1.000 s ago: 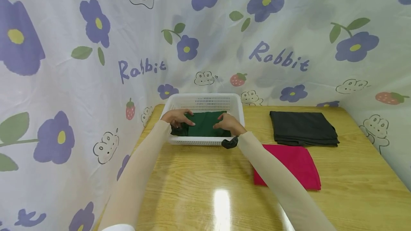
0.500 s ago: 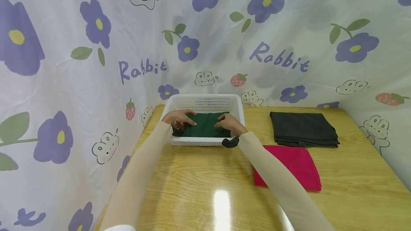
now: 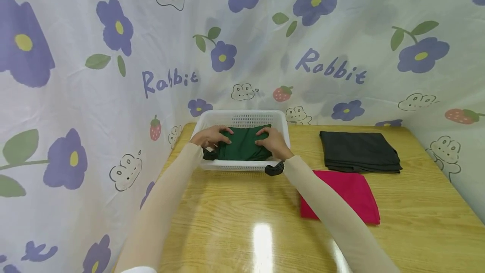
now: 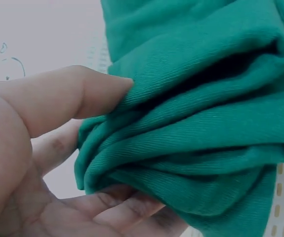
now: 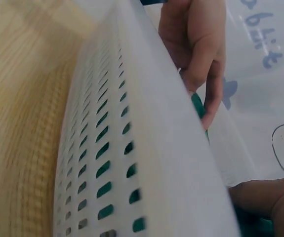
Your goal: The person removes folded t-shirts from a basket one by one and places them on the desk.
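A folded green cloth is in the white perforated basket, its front part close to the basket's near wall. My left hand grips its left end; in the left wrist view the cloth's layers bunch between the thumb and the fingers below. On the right end, my right hand holds the cloth with thumb and fingers. The right wrist view shows mostly the basket wall, with green showing through its holes and part of the right hand at the lower corner.
To the right of the basket lies a folded black cloth. A folded red cloth lies nearer, partly under the right sleeve. All rest on a wooden table, with a flowered curtain behind and at the left.
The green cloth's far edge has risen a little between my hands, and its surface is more creased. My fingers have moved slightly up with it. The basket and the other cloths stay put.
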Tool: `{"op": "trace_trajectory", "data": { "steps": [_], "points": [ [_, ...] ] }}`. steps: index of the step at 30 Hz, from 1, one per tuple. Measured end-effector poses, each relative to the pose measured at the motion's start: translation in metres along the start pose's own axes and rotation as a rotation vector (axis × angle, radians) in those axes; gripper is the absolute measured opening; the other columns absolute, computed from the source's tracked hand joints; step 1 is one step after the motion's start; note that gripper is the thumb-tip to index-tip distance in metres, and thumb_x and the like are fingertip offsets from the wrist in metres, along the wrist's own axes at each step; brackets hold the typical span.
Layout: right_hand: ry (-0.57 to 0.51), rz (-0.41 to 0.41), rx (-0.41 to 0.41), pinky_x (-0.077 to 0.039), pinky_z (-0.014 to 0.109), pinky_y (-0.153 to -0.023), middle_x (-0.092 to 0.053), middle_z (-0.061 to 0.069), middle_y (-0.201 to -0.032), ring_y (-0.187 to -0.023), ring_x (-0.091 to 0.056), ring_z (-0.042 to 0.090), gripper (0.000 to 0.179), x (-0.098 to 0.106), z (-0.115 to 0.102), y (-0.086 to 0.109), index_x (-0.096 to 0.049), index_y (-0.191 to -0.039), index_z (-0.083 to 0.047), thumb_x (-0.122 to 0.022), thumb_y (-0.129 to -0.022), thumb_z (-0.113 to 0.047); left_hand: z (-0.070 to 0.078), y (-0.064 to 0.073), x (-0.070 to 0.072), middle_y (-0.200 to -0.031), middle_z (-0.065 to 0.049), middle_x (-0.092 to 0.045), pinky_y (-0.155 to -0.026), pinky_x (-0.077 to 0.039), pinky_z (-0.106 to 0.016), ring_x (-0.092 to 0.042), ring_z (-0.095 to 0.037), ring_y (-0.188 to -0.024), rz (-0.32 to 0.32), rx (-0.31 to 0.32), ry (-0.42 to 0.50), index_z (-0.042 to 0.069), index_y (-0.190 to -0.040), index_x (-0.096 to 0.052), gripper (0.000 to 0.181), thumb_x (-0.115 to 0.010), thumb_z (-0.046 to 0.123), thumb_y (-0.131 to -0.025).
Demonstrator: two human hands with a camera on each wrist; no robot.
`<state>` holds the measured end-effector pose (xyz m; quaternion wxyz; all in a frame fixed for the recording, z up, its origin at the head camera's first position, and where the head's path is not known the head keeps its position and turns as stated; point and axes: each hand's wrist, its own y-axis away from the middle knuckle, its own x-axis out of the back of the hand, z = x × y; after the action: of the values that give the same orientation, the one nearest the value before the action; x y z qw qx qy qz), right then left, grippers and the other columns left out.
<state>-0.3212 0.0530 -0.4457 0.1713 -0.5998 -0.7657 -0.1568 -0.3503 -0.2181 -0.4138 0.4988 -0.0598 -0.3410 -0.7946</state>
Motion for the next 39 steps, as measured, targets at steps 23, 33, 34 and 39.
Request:
{"op": "trace_trajectory", "data": {
  "steps": [23, 33, 34, 39],
  "points": [
    [-0.065, 0.072, 0.141, -0.053, 0.046, -0.095, -0.058, 0.009, -0.139, -0.119, -0.057, 0.029, 0.029, 0.051, -0.009, 0.021, -0.073, -0.122, -0.012, -0.078, -0.094, -0.015, 0.021, 0.030, -0.004, -0.154, -0.013, -0.035, -0.073, -0.055, -0.037, -0.062, -0.027, -0.090, 0.073, -0.216, 0.081, 0.024, -0.142, -0.055, 0.066, -0.087, 0.015, -0.086],
    [-0.069, 0.055, 0.115, -0.051, 0.047, -0.100, -0.054, 0.008, -0.147, -0.128, -0.055, 0.029, 0.029, 0.068, -0.007, 0.039, -0.072, -0.123, -0.015, -0.078, -0.095, -0.019, 0.030, 0.046, -0.022, -0.147, -0.012, -0.038, -0.066, -0.053, -0.034, -0.059, -0.023, -0.076, 0.064, -0.226, 0.153, 0.025, -0.143, -0.054, 0.068, -0.087, 0.015, -0.085],
    [-0.071, 0.052, 0.114, -0.051, 0.047, -0.100, -0.053, 0.008, -0.148, -0.128, -0.055, 0.029, 0.029, 0.070, -0.007, 0.041, -0.072, -0.123, -0.015, -0.078, -0.094, -0.019, 0.031, 0.048, -0.023, -0.146, -0.013, -0.039, -0.067, -0.053, -0.035, -0.058, -0.023, -0.077, 0.065, -0.230, 0.150, 0.025, -0.143, -0.054, 0.068, -0.087, 0.015, -0.085],
    [-0.072, 0.039, 0.121, -0.052, 0.047, -0.098, -0.049, 0.009, -0.152, -0.128, -0.054, 0.031, 0.032, 0.079, -0.007, 0.050, -0.071, -0.126, -0.014, -0.078, -0.095, -0.019, 0.037, 0.053, -0.032, -0.142, -0.012, -0.044, -0.069, -0.053, -0.038, -0.058, -0.023, -0.078, 0.065, -0.249, 0.156, 0.026, -0.142, -0.055, 0.065, -0.086, 0.015, -0.086]
  ]
}}
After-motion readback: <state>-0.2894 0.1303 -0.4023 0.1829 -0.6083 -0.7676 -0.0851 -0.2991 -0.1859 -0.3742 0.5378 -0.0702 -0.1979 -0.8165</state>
